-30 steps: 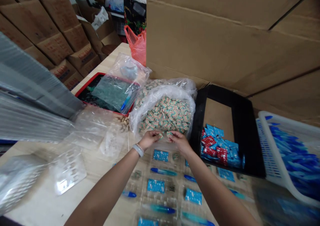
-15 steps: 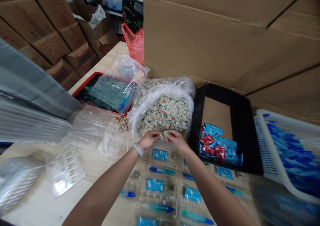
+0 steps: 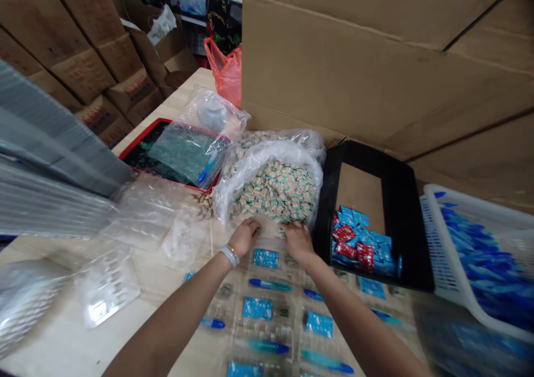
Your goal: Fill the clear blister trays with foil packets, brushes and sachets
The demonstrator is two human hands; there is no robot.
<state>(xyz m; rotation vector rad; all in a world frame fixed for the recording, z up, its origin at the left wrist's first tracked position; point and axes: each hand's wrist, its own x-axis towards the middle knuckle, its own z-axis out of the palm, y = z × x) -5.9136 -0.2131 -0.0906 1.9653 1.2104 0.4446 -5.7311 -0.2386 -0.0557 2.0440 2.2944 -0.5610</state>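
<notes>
My left hand (image 3: pixel 244 238) and my right hand (image 3: pixel 297 241) are at the near rim of a clear plastic bag (image 3: pixel 225 199), a short gap between them. The bag is full of small beige-and-green printed squares (image 3: pixel 275 191). The left fingers are pinched, and a bit of green shows at their tips, seemingly one such square. My right fingers are curled together at the bag's edge, with a hint of green at the tips. Below the hands, clear plastic trays (image 3: pixel 298 310) hold blue printed packets (image 3: pixel 257 308), blue-and-teal pens (image 3: pixel 270 284) and small squares (image 3: pixel 283 310).
Right of the bag stands a black box (image 3: pixel 411 227) with blue and red packets, then a white basket (image 3: pixel 431 254) of blue pens. At left are a red-rimmed tray (image 3: pixel 142 135), clear plastic (image 3: pixel 110 285) and stacked grey trays (image 3: pixel 54 143). Cardboard (image 3: pixel 354 60) walls the back.
My hands have moved apart; the left went slightly left and down, the right slightly down. The small squares held up between them before are now mostly hidden by the fingers.
</notes>
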